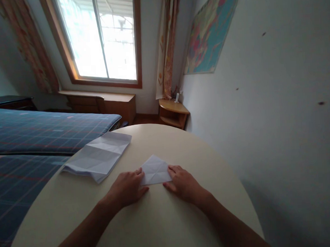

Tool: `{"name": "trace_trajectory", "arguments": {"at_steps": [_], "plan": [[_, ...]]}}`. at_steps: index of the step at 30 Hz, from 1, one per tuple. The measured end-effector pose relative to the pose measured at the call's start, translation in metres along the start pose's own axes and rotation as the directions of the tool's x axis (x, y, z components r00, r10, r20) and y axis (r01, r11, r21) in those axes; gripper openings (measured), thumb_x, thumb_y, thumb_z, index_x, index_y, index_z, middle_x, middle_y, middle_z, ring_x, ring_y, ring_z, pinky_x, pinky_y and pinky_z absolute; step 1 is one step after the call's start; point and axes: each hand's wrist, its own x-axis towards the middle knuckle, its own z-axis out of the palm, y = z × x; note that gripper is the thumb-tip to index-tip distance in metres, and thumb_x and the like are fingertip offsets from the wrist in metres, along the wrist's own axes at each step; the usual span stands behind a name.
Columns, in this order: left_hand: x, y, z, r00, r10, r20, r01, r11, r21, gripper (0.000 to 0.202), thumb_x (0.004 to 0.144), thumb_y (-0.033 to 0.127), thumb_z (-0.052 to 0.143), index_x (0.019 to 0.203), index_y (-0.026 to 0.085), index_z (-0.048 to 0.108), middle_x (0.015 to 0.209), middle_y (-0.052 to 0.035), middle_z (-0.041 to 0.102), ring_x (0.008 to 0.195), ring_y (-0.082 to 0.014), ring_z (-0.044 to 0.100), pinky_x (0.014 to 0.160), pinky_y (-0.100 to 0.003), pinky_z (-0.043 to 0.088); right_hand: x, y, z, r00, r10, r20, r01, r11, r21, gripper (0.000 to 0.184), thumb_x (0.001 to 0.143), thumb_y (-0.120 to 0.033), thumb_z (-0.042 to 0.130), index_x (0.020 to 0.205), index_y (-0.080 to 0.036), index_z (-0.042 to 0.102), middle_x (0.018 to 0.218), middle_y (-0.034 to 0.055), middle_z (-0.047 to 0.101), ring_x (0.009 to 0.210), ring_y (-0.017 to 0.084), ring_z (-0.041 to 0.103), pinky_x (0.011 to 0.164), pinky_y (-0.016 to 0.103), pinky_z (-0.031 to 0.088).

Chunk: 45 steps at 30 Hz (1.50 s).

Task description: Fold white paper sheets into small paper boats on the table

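A small piece of folded white paper point(155, 171) lies on the pale round table point(170, 219), with a peak at its far side and crease lines crossing its middle. My left hand point(129, 188) grips its left corner, fingertips on the paper and thumb at the near side. At the opposite corner, my right hand point(183, 183) holds the paper the same way, its thumb by the lower edge. The undersides of both corners are hidden by my fingers.
Larger creased white sheets point(100, 156) lie at the table's left edge. A bed with a blue plaid cover point(44, 133) stands left of the table. The white wall point(278, 132) runs close on the right. Beyond are a corner shelf point(173, 107) and a wooden desk point(116, 96).
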Motion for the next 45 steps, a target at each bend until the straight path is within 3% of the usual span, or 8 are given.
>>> {"name": "trace_trajectory", "arguments": {"at_steps": [5, 9, 16, 19, 23, 31, 38, 45], "plan": [[-0.003, -0.017, -0.004, 0.999, 0.045, 0.015, -0.044, 0.995, -0.085, 0.047, 0.083, 0.043, 0.060, 0.127, 0.025, 0.060, 0.134, -0.0089, 0.061, 0.117, -0.0280, 0.062, 0.099, -0.041, 0.046, -0.002, 0.007, -0.008, 0.998, -0.022, 0.057, 0.023, 1.000, -0.013, 0.054, 0.091, -0.040, 0.054, 0.133, -0.005, 0.056, 0.138, 0.0193, 0.054, 0.127, 0.028, 0.049, 0.108, 0.036, 0.037], [-0.002, -0.025, 0.000, 0.999, 0.048, 0.015, -0.046, 0.991, -0.122, 0.050, 0.083, 0.040, 0.059, 0.130, 0.024, 0.059, 0.134, -0.0082, 0.061, 0.120, -0.0262, 0.060, 0.103, -0.039, 0.043, -0.001, 0.004, -0.003, 1.000, -0.013, 0.002, 0.013, 0.999, -0.035, 0.058, 0.092, -0.048, 0.052, 0.132, -0.005, 0.057, 0.139, 0.0203, 0.053, 0.127, 0.030, 0.049, 0.110, 0.041, 0.033], [0.003, -0.021, 0.008, 0.997, 0.052, -0.056, -0.061, 0.985, -0.163, 0.034, 0.087, 0.029, 0.051, 0.117, 0.020, 0.064, 0.130, -0.0092, 0.063, 0.120, -0.0229, 0.057, 0.103, -0.034, 0.043, 0.011, 0.008, 0.017, 0.999, -0.053, -0.011, 0.053, 0.999, -0.002, 0.075, 0.093, -0.056, 0.044, 0.144, -0.002, 0.040, 0.150, 0.0213, 0.038, 0.140, 0.029, 0.034, 0.116, 0.041, 0.024], [0.005, -0.018, 0.010, 0.995, 0.072, -0.075, -0.082, 0.987, -0.138, 0.039, 0.086, 0.025, 0.052, 0.123, 0.016, 0.058, 0.129, -0.0125, 0.062, 0.120, -0.0242, 0.054, 0.104, -0.035, 0.042, 0.012, 0.010, 0.018, 0.998, -0.057, 0.004, 0.057, 0.998, -0.007, 0.076, 0.094, -0.057, 0.042, 0.145, -0.002, 0.039, 0.152, 0.0207, 0.036, 0.141, 0.029, 0.033, 0.117, 0.040, 0.023], [0.004, -0.018, 0.010, 0.998, 0.052, -0.040, -0.057, 0.989, -0.140, 0.046, 0.086, 0.025, 0.052, 0.131, 0.014, 0.052, 0.125, -0.0144, 0.063, 0.118, -0.0252, 0.055, 0.102, -0.035, 0.043, 0.010, 0.008, 0.015, 0.999, -0.031, 0.039, 0.032, 0.999, -0.022, 0.077, 0.094, -0.058, 0.042, 0.146, -0.001, 0.037, 0.153, 0.0204, 0.034, 0.141, 0.030, 0.032, 0.117, 0.041, 0.022], [-0.002, -0.024, 0.000, 0.999, 0.049, 0.009, -0.047, 0.990, -0.132, 0.037, 0.085, 0.030, 0.056, 0.119, 0.017, 0.059, 0.111, -0.0117, 0.068, 0.107, -0.0246, 0.061, 0.094, -0.033, 0.047, 0.008, 0.012, 0.014, 0.997, -0.033, 0.063, 0.032, 0.999, 0.006, 0.076, 0.095, -0.060, 0.039, 0.149, -0.008, 0.033, 0.155, 0.0164, 0.031, 0.143, 0.029, 0.029, 0.117, 0.040, 0.020], [-0.001, -0.028, 0.001, 0.996, 0.087, 0.003, -0.085, 0.985, -0.152, 0.031, 0.089, 0.028, 0.051, 0.117, 0.016, 0.060, 0.107, -0.0118, 0.068, 0.102, -0.0242, 0.062, 0.089, -0.033, 0.048, 0.010, 0.019, 0.017, 0.994, -0.105, -0.007, 0.105, 0.994, -0.021, 0.071, 0.093, -0.059, 0.046, 0.145, -0.011, 0.043, 0.151, 0.0182, 0.039, 0.136, 0.030, 0.037, 0.112, 0.042, 0.029], [-0.003, -0.023, -0.002, 0.998, 0.061, 0.025, -0.057, 0.992, -0.115, 0.040, 0.086, 0.035, 0.057, 0.118, 0.013, 0.059, 0.112, -0.0157, 0.067, 0.104, -0.0274, 0.062, 0.092, -0.036, 0.049, 0.010, 0.022, 0.021, 0.991, -0.128, -0.033, 0.127, 0.991, -0.052, 0.068, 0.095, -0.059, 0.042, 0.145, -0.012, 0.043, 0.149, 0.0162, 0.042, 0.130, 0.032, 0.043, 0.109, 0.044, 0.033]]}}
